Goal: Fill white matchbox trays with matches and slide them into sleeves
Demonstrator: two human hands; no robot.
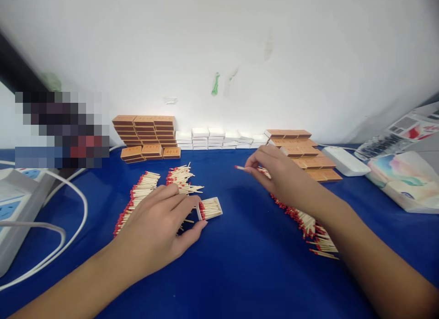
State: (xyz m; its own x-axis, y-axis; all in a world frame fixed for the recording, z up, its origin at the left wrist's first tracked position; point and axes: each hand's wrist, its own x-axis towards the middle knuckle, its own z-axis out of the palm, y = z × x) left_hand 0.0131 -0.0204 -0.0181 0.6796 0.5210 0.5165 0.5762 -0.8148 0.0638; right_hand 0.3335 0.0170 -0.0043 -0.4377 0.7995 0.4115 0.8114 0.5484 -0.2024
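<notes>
My half-curled left hand [159,220] grips the white matchbox tray [220,206] on the blue tabletop [240,268]; it seems mostly filled, though my grip hides one end; my right hand [279,172] pinches one matchstick [240,167]; loose matches [146,188] lie unboxed either side.

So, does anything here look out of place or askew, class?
Yes: a green smear stains the white wall, and loose matches beyond the left hand splay crosswise, unlike the neater row beside them.
</notes>
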